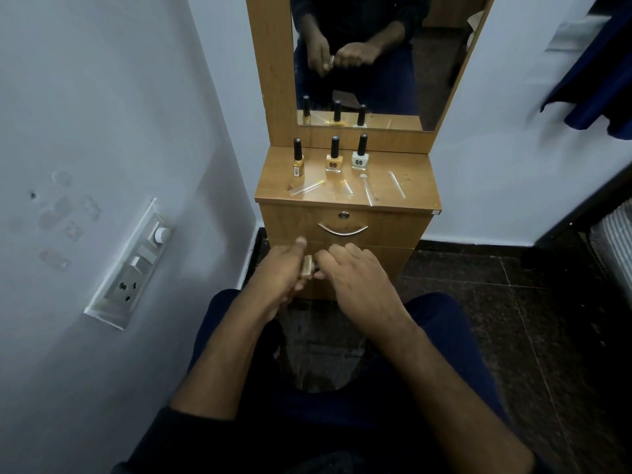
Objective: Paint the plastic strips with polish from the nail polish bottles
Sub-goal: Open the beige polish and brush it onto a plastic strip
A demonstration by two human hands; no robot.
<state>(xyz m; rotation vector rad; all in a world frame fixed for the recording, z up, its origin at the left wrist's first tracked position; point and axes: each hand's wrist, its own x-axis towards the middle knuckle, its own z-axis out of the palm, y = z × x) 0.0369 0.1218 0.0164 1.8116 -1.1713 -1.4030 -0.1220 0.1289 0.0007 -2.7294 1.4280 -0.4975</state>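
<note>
While both hands work below the bench, the task looks barely begun. The left hand grips a small bottle, fingers curled round it, and the right hand pinches at its cap end, seemingly unscrewing it; the cap itself is hidden. Three more bottles stand capped in a row at the back of the bench, under the mirror. Four or so clear strips lie loose in front of them; one at the left may carry a yellow tip, the others look unpainted, though glare makes that unsure. The strips lie near the bench's front edge, easy to knock off. Open room is narrow: a wall close on the left, the knees below.
</note>
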